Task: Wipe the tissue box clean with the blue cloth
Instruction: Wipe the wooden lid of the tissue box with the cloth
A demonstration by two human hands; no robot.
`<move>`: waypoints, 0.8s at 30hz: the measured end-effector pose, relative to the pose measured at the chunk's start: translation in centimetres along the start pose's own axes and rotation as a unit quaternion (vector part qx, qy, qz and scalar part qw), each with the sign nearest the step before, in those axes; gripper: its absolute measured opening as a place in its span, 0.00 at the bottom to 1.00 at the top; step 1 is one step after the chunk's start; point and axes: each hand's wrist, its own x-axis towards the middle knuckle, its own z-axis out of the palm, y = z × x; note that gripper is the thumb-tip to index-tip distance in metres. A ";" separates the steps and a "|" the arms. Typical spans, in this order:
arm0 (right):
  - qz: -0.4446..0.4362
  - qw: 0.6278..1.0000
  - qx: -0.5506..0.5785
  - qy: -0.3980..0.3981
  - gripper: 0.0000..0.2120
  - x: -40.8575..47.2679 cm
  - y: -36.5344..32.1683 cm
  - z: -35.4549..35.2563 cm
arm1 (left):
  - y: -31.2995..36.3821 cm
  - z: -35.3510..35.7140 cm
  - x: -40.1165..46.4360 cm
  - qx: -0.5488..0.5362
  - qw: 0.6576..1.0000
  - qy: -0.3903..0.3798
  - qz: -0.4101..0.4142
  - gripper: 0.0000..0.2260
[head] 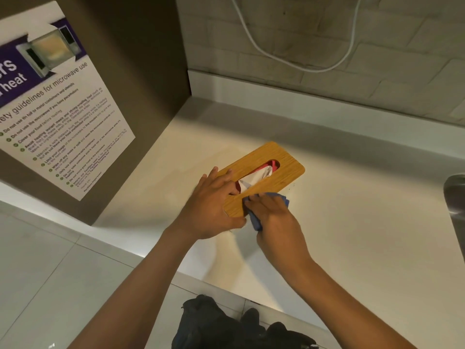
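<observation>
A tissue box with a wooden lid (281, 163) lies on the pale counter, a white tissue (254, 179) poking out of its oval slot. My left hand (214, 205) grips the box's near-left end, fingers spread over the lid and thumb at its near corner. My right hand (275, 217) presses a crumpled blue cloth (255, 221) against the lid's near edge. Most of the cloth is hidden under my fingers; only its ends show on either side of the hand.
The white counter (352, 235) runs to a brick wall with a hanging white cable (297, 60). A brown cabinet side with a microwave guidelines poster (57, 109) stands at left. A metallic object (455, 205) sits at the right edge. Dark clothing (226, 326) shows below.
</observation>
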 end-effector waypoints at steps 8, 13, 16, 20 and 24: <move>0.053 0.998 -0.010 0.033 0.12 2.0 -1.2 -0.7 | 0.6 -0.8 0.1 0.002 1.000 -0.027 -0.014 0.26; 0.004 1.000 0.012 -0.004 0.12 0.4 -0.1 -1.0 | 0.7 -1.0 -0.2 -0.018 0.999 -0.029 -0.014 0.26; 0.061 0.998 -0.024 0.009 0.12 1.8 0.2 -1.5 | 0.8 -1.0 -0.2 -0.014 0.999 -0.038 -0.020 0.26; 0.042 0.999 -0.013 -0.014 0.12 1.8 -1.8 0.0 | 0.4 -0.7 -0.2 -0.041 0.999 -0.020 0.000 0.28; 0.020 0.999 -0.009 -0.048 0.24 -1.2 -1.8 -1.3 | 0.3 -0.8 -0.4 -0.047 0.999 -0.021 -0.006 0.27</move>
